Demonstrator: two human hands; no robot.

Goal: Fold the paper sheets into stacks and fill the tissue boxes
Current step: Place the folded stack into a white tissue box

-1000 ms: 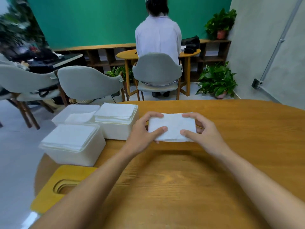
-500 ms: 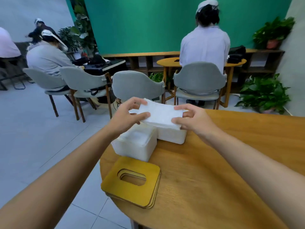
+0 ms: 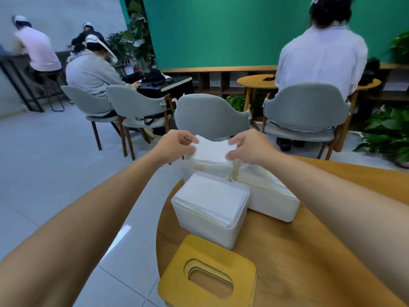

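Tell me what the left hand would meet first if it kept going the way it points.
The paper stack that the left hand pinches; past it, probably the right hand at the other end.

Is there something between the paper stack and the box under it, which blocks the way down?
Nothing visible does. The left hand and right hand hold the stack over the far box, whose top is open. The yellow lids lie at the near table edge.
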